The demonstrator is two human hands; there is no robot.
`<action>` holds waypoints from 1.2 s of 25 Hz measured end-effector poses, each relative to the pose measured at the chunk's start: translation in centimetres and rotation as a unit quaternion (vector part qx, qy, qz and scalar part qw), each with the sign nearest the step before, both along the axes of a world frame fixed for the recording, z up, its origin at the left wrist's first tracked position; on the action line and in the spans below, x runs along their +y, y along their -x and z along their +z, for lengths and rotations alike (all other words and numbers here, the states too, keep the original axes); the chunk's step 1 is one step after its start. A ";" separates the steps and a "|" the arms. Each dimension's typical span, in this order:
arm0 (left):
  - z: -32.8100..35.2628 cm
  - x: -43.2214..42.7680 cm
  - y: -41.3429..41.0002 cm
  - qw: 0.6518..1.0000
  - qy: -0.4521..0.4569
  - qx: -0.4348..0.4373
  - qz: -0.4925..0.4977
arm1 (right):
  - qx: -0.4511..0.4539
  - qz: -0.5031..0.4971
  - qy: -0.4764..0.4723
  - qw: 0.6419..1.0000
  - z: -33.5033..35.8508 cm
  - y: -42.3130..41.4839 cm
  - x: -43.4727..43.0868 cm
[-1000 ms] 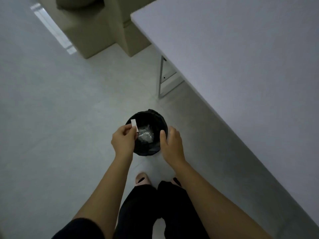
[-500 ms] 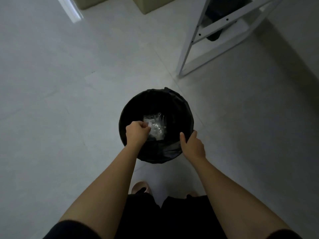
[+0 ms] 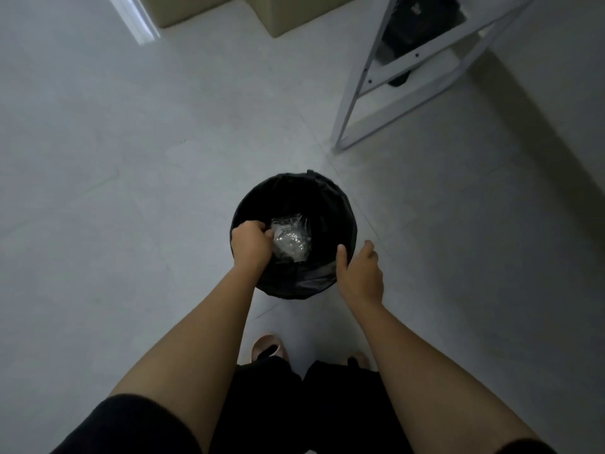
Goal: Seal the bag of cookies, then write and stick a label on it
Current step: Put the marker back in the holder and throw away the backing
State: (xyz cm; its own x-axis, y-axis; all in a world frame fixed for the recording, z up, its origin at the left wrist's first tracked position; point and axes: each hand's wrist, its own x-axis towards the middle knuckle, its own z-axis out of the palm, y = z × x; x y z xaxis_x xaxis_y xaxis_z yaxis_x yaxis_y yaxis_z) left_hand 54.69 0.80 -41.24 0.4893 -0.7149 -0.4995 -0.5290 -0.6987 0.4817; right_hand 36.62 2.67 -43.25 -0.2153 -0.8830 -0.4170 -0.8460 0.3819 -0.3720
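I look straight down into a round bin with a black liner (image 3: 327,194) on the pale floor. My left hand (image 3: 250,245) reaches inside its left half with the fingers curled together. A small white paper scrap (image 3: 279,229) shows at the fingertips. Crumpled clear plastic (image 3: 291,245) lies at the bottom of the bin. Beside the bin's right rim, my right hand (image 3: 360,273) is spread with the thumb near the liner and holds nothing. No cookie bag or label is in view.
A white metal table frame (image 3: 360,93) stands on the floor at the upper right, with a dark object under it. Beige boxes (image 3: 288,14) sit at the top edge. My feet in slippers (image 3: 266,350) are just behind the bin.
I have bent down closer to the bin. My left hand, which held a white strip above the rim, has gone down inside. My right hand has moved slightly off the rim.
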 end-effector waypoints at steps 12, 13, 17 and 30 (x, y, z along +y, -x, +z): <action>45.2 -4.7 6.3 0.949 0.314 0.036 -0.004 | -0.133 -0.022 0.205 0.969 45.6 -1.0 -5.4; 48.1 -5.5 7.8 0.941 0.334 0.043 -0.027 | -0.136 -0.047 0.225 0.964 48.6 0.5 -6.0; 57.3 -7.7 17.5 0.903 0.398 0.070 -0.148 | -0.113 -0.175 0.320 0.924 57.7 11.0 -5.8; 55.1 2.4 59.9 0.778 0.322 0.225 -0.489 | 0.008 -0.653 0.288 0.700 50.6 50.0 18.3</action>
